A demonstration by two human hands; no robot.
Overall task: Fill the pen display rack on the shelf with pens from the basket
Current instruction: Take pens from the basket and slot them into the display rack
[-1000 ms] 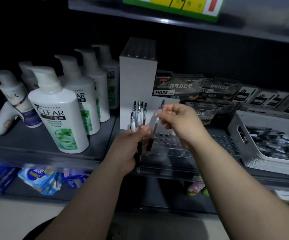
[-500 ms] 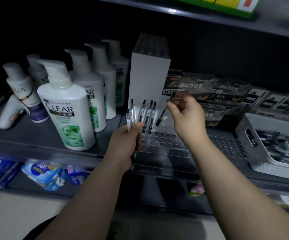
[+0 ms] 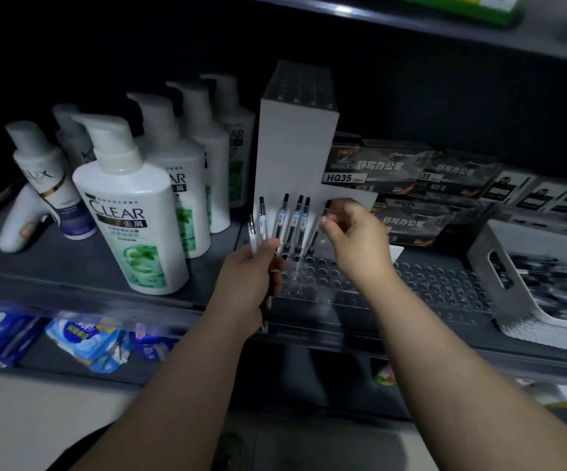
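A clear pen display rack (image 3: 411,287) with rows of round holes lies on the shelf, with a white stepped back panel (image 3: 292,158). Three pens (image 3: 294,226) stand upright in its rear left holes. My left hand (image 3: 251,283) grips a small bunch of pens (image 3: 256,229) at the rack's left edge. My right hand (image 3: 356,239) pinches one pen (image 3: 319,229) near its top, its tip down at a hole beside the standing pens. The white basket (image 3: 489,246) with several dark pens sits at the right.
White shampoo pump bottles (image 3: 132,212) crowd the shelf left of the rack. Boxed pen packs (image 3: 377,171) are stacked behind it. An upper shelf (image 3: 411,28) overhangs. Blue packets (image 3: 85,345) lie on the lower shelf.
My right hand carried a single pen away from the bunch and lowered it upright to a rack hole beside the standing pens. My left hand stayed put with its bunch.
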